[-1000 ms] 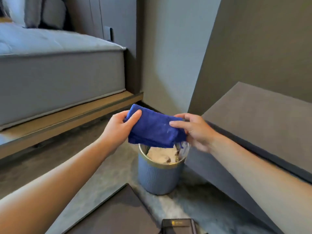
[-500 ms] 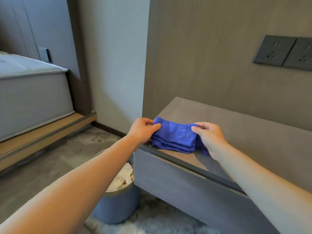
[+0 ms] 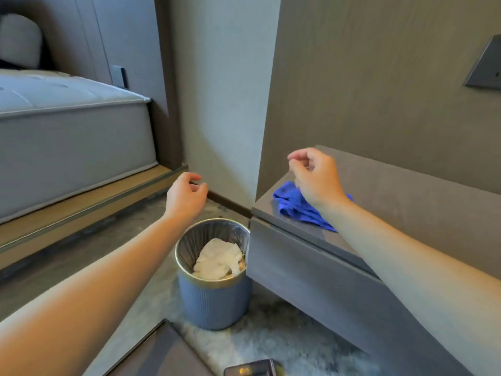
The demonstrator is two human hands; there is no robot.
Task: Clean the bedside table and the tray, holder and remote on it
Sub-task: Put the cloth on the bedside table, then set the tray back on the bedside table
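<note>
left hand (image 3: 187, 198) loosely curled, empty, near the bin (image 3: 214, 305); right hand (image 3: 315, 180) likewise over the cloth (image 3: 291, 204) on the bedside table (image 3: 406, 191).

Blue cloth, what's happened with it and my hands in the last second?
Both hands carried the blue cloth from above the bin to the corner of the bedside table and let go; left hand and right hand now hover empty. Bin stayed put.

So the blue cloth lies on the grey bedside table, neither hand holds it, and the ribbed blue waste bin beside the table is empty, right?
No. The head view shows crumpled white paper in the ribbed blue waste bin. Otherwise yes: the blue cloth lies on the grey bedside table, and neither the left hand nor the right hand holds it.
</note>
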